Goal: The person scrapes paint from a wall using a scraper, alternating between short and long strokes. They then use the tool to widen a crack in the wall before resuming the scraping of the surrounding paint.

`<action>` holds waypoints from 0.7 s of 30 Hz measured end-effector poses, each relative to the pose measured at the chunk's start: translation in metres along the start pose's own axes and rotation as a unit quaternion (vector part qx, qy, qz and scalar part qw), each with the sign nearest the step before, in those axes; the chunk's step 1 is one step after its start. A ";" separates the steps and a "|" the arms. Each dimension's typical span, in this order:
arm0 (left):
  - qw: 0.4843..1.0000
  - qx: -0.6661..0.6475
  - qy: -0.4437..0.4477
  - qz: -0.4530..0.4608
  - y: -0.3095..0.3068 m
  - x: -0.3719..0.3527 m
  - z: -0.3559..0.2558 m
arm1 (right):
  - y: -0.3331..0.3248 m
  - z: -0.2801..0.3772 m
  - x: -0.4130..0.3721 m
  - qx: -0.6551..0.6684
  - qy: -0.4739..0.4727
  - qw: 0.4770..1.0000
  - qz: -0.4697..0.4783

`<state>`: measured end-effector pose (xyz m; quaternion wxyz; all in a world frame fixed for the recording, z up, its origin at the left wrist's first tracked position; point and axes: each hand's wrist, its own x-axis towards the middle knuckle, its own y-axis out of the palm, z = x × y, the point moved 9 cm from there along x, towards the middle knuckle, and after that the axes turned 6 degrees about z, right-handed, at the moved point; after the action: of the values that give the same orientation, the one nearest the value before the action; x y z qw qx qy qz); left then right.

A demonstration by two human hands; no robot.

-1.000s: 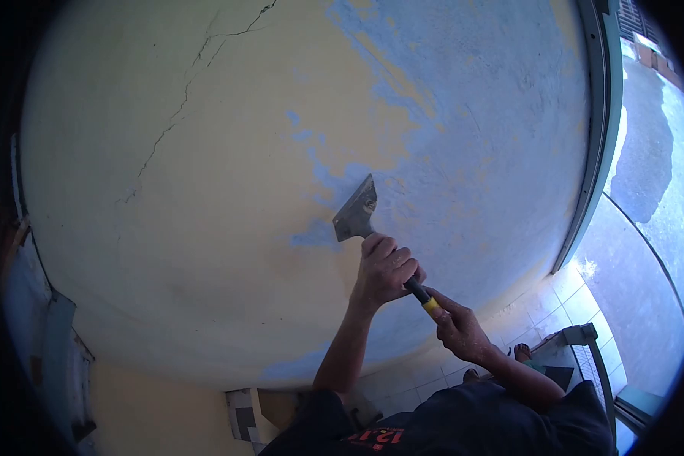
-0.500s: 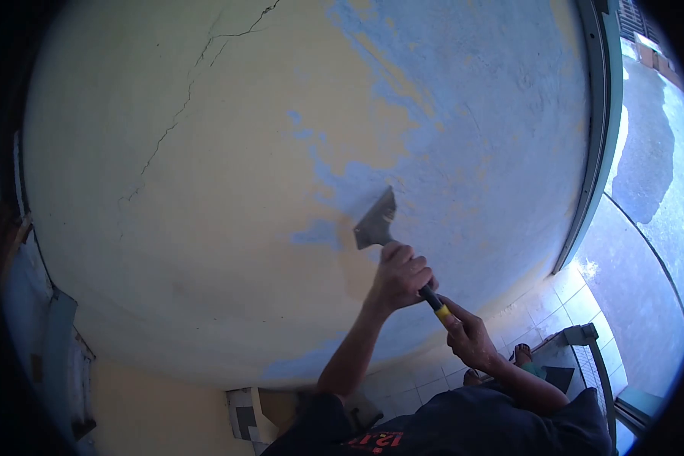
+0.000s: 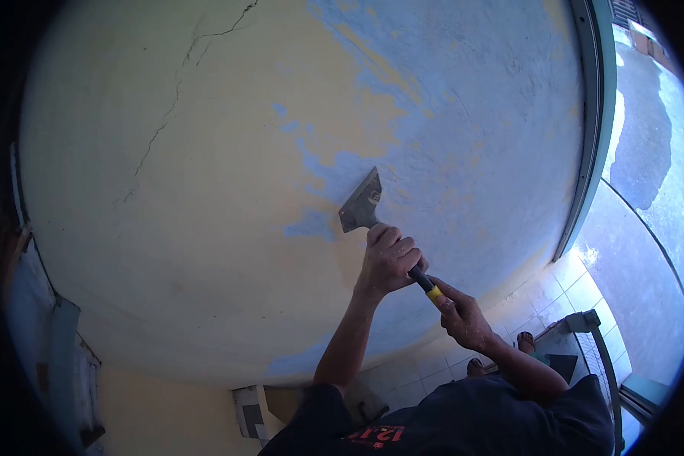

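A scraper with a broad metal blade (image 3: 363,201) and a black-and-yellow handle (image 3: 424,283) is held in both hands. My left hand (image 3: 389,258) is wrapped round the handle close under the blade. Lower down, my right hand (image 3: 466,319) grips the yellow end of the handle. The blade is tilted up and to the left, at the wall (image 3: 197,251) where yellow paint meets a bluish bared area (image 3: 479,99). Whether its edge presses on the surface cannot be made out. Whitish dust speckles both hands.
A crack (image 3: 159,129) runs down the wall's upper left. At the right is a door or window frame (image 3: 594,129), with paving (image 3: 646,258) outside. My feet (image 3: 526,342) are low on the right, near a metal-framed object (image 3: 585,323) above floor tiles (image 3: 566,285).
The scraper and both hands have shifted slightly up and left in view. The wall and frame have also shifted left with the camera. Both hands keep their grip.
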<state>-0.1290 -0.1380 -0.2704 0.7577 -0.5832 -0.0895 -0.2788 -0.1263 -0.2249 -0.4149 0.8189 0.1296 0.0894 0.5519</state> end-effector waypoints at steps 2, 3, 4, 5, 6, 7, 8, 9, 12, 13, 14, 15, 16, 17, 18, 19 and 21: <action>1.000 0.001 -0.001 -0.002 -0.003 0.003 0.006 | 0.001 0.007 0.005 -0.012 -0.007 1.000 -0.004; 1.000 -0.007 0.003 0.004 0.001 0.002 0.004 | 0.000 0.006 0.002 -0.013 -0.001 1.000 -0.012; 1.000 -0.015 0.006 0.010 0.001 0.000 0.005 | 0.002 0.006 0.002 -0.015 0.004 1.000 -0.018; 1.000 -0.011 0.005 0.007 0.000 -0.001 0.008 | 0.003 0.007 0.004 -0.018 0.001 1.000 -0.015; 1.000 -0.008 0.006 0.003 0.002 -0.002 0.008 | 0.003 0.000 0.004 -0.012 0.020 1.000 -0.011; 1.000 -0.009 0.008 0.000 0.005 -0.003 0.005 | 0.002 -0.007 0.002 -0.003 0.042 0.999 -0.009; 1.000 -0.014 0.008 0.002 0.005 -0.001 0.005 | 0.000 -0.007 0.002 -0.002 0.046 0.999 -0.011; 1.000 -0.002 0.006 0.003 0.001 0.001 0.006 | 0.001 -0.001 0.003 0.001 0.028 1.000 -0.005; 1.000 0.003 0.008 0.003 -0.004 0.002 0.006 | 0.006 0.006 0.003 0.006 0.012 1.000 -0.002; 1.000 -0.007 0.008 -0.003 -0.004 0.004 0.006 | 0.003 0.008 0.003 0.003 0.015 1.000 -0.007; 1.000 -0.008 0.010 -0.006 -0.004 0.007 0.007 | -0.001 0.008 0.005 0.001 0.014 1.000 -0.010; 1.000 0.002 0.008 -0.006 -0.006 0.007 0.007 | -0.001 0.009 0.006 -0.008 -0.001 1.000 -0.009; 1.000 0.013 0.003 -0.004 -0.006 0.005 0.005 | -0.001 0.010 0.004 -0.017 -0.015 1.000 -0.005; 1.000 0.012 0.004 -0.002 -0.008 0.005 0.002 | -0.001 0.011 0.001 -0.015 -0.013 1.000 -0.006; 1.000 0.020 0.006 -0.007 -0.011 0.007 0.000 | -0.001 0.015 -0.002 -0.014 -0.015 1.000 -0.007; 1.000 0.027 0.008 -0.013 -0.015 0.010 0.002 | -0.001 0.020 0.000 -0.015 -0.018 1.000 -0.008; 1.000 -0.001 0.011 -0.004 -0.005 0.007 0.004 | -0.002 0.017 0.000 -0.015 0.002 1.000 -0.011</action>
<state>-0.1252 -0.1377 -0.2621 0.7568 -0.5808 -0.0832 -0.2882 -0.1199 -0.2272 -0.3995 0.8266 0.1152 0.0847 0.5444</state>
